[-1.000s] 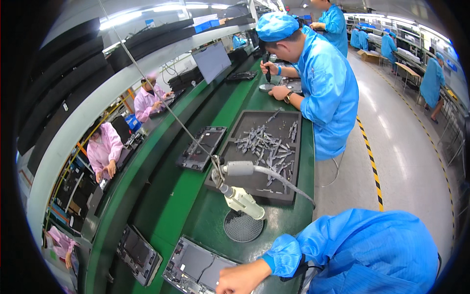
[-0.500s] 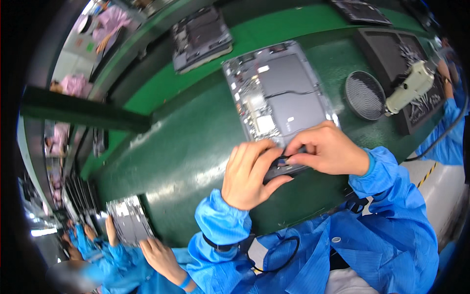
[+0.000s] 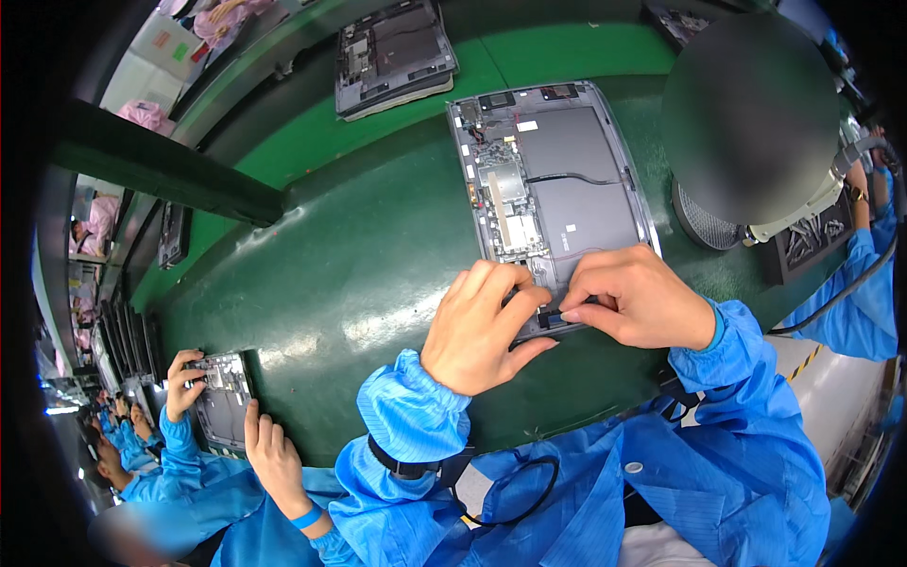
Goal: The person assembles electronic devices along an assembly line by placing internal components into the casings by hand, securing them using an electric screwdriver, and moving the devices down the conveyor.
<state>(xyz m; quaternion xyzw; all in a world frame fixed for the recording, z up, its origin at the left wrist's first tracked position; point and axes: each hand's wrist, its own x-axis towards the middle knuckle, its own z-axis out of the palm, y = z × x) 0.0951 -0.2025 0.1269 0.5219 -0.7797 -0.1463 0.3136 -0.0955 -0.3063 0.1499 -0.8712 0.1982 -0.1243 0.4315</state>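
Opened grey flat device with bare circuit board (image 3: 553, 180) lay on green table (image 3: 359, 283), near edge under my hands. Left hand (image 3: 482, 326) and right hand (image 3: 638, 298) fingers curled, pinching small dark part (image 3: 557, 319) at device edge. Risk, I judged: part slipping or bending from uneven finger pressure.

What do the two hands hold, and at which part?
Both the left hand and right hand pinch the near edge of the opened grey device; nothing is lifted.
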